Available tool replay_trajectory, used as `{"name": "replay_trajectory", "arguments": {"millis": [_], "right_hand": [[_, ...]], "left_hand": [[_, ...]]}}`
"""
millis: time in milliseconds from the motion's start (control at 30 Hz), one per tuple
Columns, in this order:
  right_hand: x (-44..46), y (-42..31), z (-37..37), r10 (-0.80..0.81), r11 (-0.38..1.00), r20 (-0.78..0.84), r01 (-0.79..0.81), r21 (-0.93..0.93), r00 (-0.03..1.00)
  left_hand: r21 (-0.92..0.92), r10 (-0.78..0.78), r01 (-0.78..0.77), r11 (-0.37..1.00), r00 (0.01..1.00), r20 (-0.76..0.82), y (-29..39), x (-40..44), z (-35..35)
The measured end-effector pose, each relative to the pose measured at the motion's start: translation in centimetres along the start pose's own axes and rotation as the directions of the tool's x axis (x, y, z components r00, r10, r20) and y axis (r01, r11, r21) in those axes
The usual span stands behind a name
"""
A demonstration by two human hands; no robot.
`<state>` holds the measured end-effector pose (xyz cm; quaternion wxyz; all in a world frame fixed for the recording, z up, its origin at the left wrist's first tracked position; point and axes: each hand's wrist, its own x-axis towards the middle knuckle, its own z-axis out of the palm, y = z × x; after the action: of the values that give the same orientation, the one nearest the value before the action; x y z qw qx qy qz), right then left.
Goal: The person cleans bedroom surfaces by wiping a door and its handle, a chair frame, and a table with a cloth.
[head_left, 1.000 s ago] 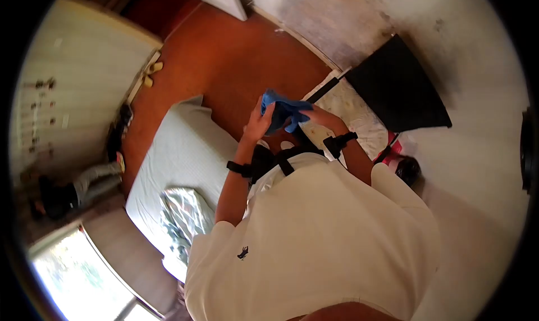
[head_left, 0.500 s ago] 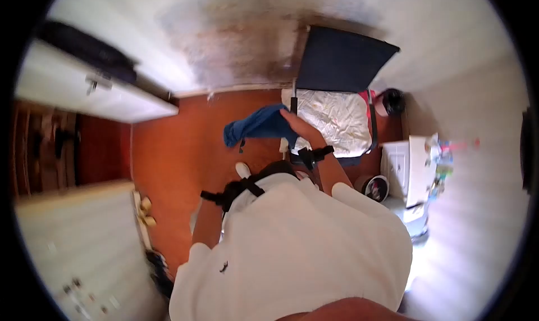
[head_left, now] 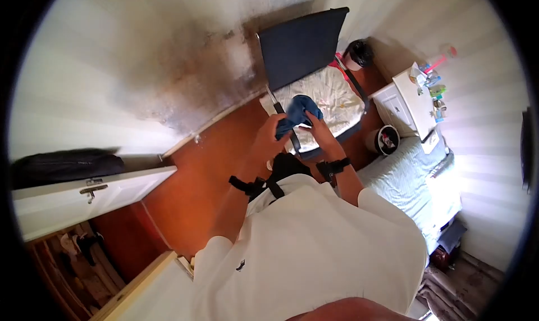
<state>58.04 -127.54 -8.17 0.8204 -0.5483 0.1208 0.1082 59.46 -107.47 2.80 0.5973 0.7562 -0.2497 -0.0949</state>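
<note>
A bunched blue garment [head_left: 302,105] is held up between my two hands, in front of my body. My left hand [head_left: 271,134] grips its left, lower part with bent fingers. At the right side, my right hand [head_left: 320,131] has its fingers closed on the cloth. Just beyond and below the garment stands a chair with a dark backrest [head_left: 303,46]. A crumpled white cloth [head_left: 337,99] with small marks covers its seat. The garment hides part of that seat and the near armrest.
A white cabinet [head_left: 401,110] with bottles on top stands at the right, beside a bin [head_left: 386,140]. Below it is a bed [head_left: 396,172] with a pale cover. Another bin [head_left: 359,54] stands behind the chair. An open white door [head_left: 123,193] is at the left.
My left hand has come up from beside my body and taken hold of the garment. The hanging garment is now gathered into a bunch. My view has turned.
</note>
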Motion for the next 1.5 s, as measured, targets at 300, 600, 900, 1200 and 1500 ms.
{"name": "replay_trajectory", "arguments": {"millis": [300,600,900,1200,1500], "right_hand": [[12.4,-0.7,5.7,-0.306,0.943,0.071,0.292,0.157,0.949],[22.8,-7.6,4.0,-0.308,0.578,-0.248,-0.026,-0.816,0.919],[33.0,-11.8,1.4,-0.469,0.542,-0.346,-0.045,-0.839,0.813],[35.1,-11.0,-0.6,-0.581,0.734,-0.706,-0.116,-0.670,0.406],[28.8,-11.1,10.2,-0.484,0.779,-0.655,-0.055,-0.624,0.580]], "left_hand": [[0.210,0.025,-0.059,0.976,0.987,0.159,-5.9,10.1,-6.3],[0.411,0.254,-0.148,0.900,0.943,-0.216,-11.0,25.2,-10.0],[0.265,-0.067,-0.008,0.964,0.959,0.275,-17.9,36.7,-9.5],[0.140,0.052,-0.144,0.980,0.857,0.513,-18.5,41.2,-7.0],[0.227,-0.091,-0.042,0.973,0.834,0.545,-22.1,36.5,-11.6]]}}
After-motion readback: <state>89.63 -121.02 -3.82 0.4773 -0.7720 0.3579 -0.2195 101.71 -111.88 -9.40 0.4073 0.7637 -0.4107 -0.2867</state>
